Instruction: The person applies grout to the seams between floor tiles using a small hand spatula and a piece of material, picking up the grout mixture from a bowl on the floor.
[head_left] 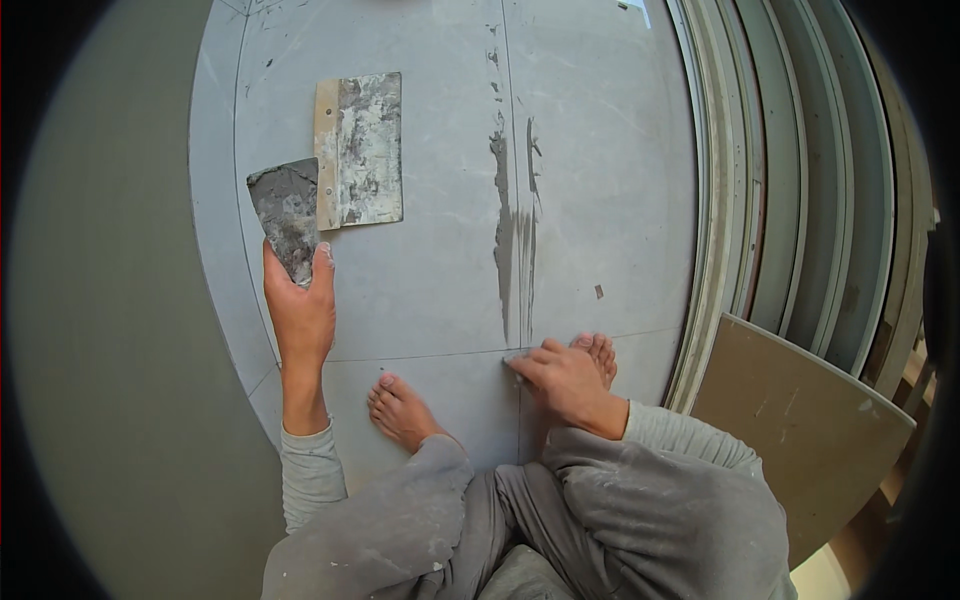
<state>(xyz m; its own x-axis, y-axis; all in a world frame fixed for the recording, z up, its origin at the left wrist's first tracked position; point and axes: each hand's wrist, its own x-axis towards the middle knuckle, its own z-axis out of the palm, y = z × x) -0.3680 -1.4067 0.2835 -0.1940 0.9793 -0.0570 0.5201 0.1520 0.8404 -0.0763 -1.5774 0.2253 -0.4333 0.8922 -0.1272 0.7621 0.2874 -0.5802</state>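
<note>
No legible text, labels, brands, numbers or signs were in view.

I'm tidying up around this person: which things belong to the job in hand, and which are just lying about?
Job:
paste-smeared blade, in the left hand
grey paste on the floor
wide scraper, probably

Apparently lying about:
small brown scrap
large tan board, at right
</note>
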